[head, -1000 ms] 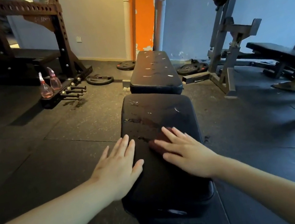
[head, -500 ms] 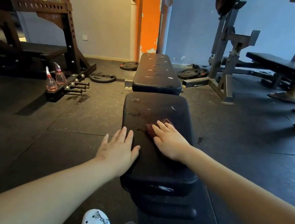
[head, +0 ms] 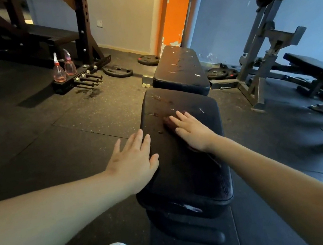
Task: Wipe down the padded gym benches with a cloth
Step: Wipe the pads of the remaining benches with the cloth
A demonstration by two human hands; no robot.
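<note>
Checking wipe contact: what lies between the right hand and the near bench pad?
A dark reddish cloth, pressed flat under the right hand on the bench pad. Its edge shows beside the fingers in the head view.

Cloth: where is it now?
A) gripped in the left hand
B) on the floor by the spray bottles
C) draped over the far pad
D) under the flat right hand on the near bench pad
D: the dark red cloth shows at the fingertips of the right hand, which presses it flat on the near bench pad. The left hand rests flat at the pad's left edge and holds nothing.
</note>
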